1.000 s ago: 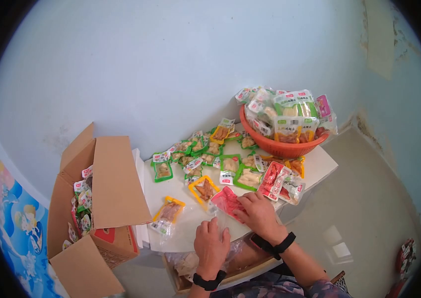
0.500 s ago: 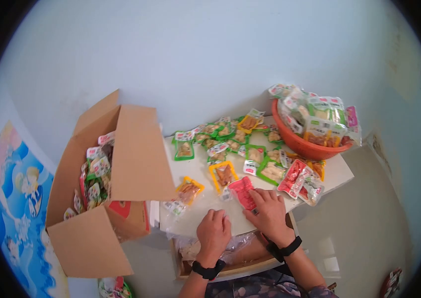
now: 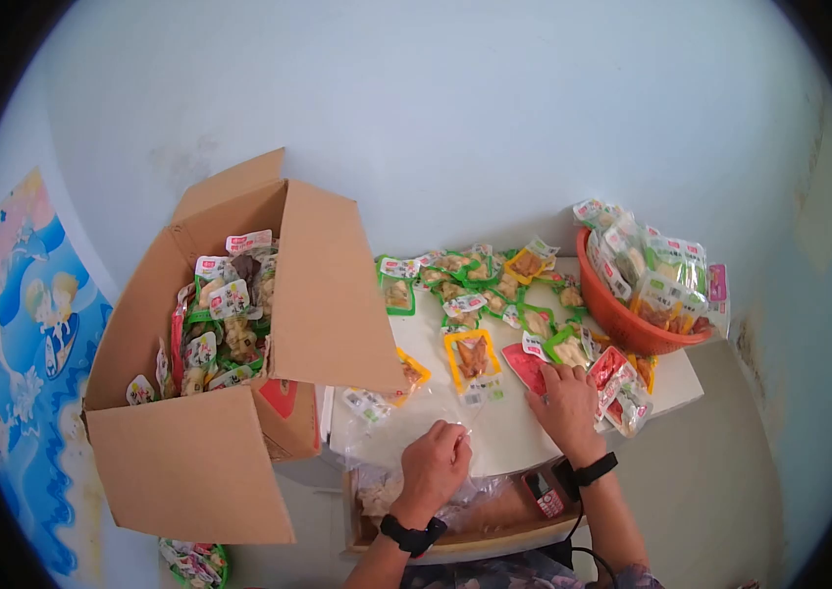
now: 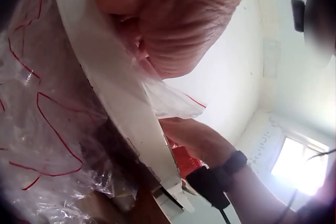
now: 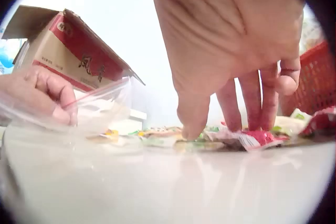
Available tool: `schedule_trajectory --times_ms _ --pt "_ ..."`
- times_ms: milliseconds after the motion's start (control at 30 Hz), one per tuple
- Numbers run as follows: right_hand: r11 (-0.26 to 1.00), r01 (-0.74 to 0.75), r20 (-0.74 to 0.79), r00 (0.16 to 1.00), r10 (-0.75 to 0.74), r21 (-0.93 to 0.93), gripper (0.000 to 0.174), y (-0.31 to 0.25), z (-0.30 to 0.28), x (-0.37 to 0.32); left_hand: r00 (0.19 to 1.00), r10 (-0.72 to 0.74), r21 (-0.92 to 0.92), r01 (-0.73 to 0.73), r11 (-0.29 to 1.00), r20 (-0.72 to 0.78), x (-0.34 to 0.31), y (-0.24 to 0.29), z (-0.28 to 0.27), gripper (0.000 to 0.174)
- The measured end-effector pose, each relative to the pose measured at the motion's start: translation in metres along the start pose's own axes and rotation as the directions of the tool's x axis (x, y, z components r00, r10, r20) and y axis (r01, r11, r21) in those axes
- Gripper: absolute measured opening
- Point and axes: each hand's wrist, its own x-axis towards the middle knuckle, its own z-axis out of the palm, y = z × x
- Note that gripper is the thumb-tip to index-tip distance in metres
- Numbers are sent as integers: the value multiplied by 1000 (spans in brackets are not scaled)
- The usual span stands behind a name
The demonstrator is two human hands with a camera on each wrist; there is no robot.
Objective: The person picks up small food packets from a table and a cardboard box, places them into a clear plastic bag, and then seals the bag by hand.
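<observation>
My left hand (image 3: 436, 466), at the table's front edge, pinches a clear zip bag (image 5: 119, 102) with a red seal line between curled fingers and thumb. My right hand (image 3: 571, 412) reaches down onto a red snack packet (image 3: 524, 363) lying flat on the white table (image 3: 519, 442); in the right wrist view its fingers point straight down, the thumb apart. Just left of the red packet lies a yellow-edged packet (image 3: 473, 356) of brown meat. Red-and-white packets (image 3: 614, 373) lie close to the right of that hand, and green-edged packets (image 3: 475, 267) spread behind.
On the left stands an open cardboard box (image 3: 333, 294) full of snack packets, one flap over the table. An orange basket (image 3: 622, 316) heaped with packets stands at the back right. Below the table edge, an open drawer (image 3: 524, 536) holds clear bags and a red keypad phone (image 3: 542, 494).
The head view has swung left. My right hand has shifted the red packet slightly back, toward the green-edged ones. My left hand stays by the front edge.
</observation>
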Motion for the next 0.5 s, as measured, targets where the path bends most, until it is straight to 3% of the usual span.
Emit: schedule_trajectory --times_ms 100,200,400,500 --pt "997 77 112 991 -77 3 40 -9 -19 17 999 28 1 -28 1000 -26 0 -4 1 8" --pt "986 145 18 989 -147 88 33 -22 -17 37 1000 20 -48 -21 999 -14 0 -3 -1 7" --pt "974 190 89 975 -202 122 20 -45 11 66 997 25 -180 -12 984 71 1 -4 -11 5" --pt "949 207 31 975 -221 236 18 -62 18 77 993 24 -242 4 970 113 0 -6 -16 6"
